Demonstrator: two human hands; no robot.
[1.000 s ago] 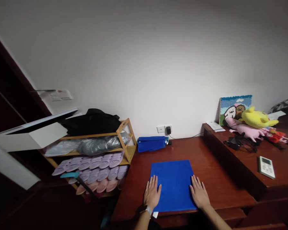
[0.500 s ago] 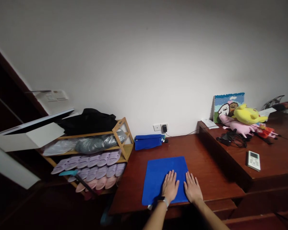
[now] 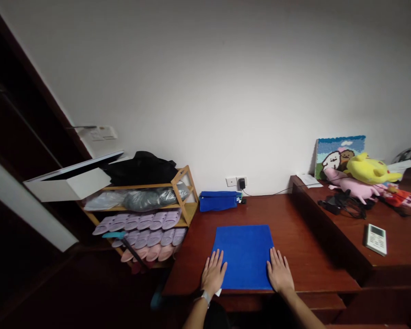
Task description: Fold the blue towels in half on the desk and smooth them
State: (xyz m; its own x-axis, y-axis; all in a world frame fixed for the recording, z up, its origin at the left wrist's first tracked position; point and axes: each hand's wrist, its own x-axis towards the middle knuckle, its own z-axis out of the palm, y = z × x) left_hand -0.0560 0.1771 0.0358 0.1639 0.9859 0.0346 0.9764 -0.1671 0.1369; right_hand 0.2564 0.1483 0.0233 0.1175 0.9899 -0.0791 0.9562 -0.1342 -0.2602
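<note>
A blue cloth (image 3: pixel 244 258) lies spread flat on the reddish-brown wooden table (image 3: pixel 304 260), near its front edge. My left hand (image 3: pixel 213 273) rests flat on the cloth's left edge with its fingers stretched out. On the opposite side, my right hand (image 3: pixel 279 271) lies palm down over the right edge, fingers extended, partly on the cloth and partly on the wood. Neither hand grips anything. A small white tag shows beside my left wrist, which wears a watch with a light band.
A folded blue cloth (image 3: pixel 219 201) lies against the wall beside a plugged-in charger (image 3: pixel 241 183). To the left stands a wooden rack (image 3: pixel 189 214) with slippers. On the raised right surface are plush toys (image 3: pixel 370 169), cables and a white remote-like device (image 3: pixel 376 239).
My left hand has slid left from the middle of the cloth to its left edge. My right hand stays at the right edge. The view has turned slightly left.
</note>
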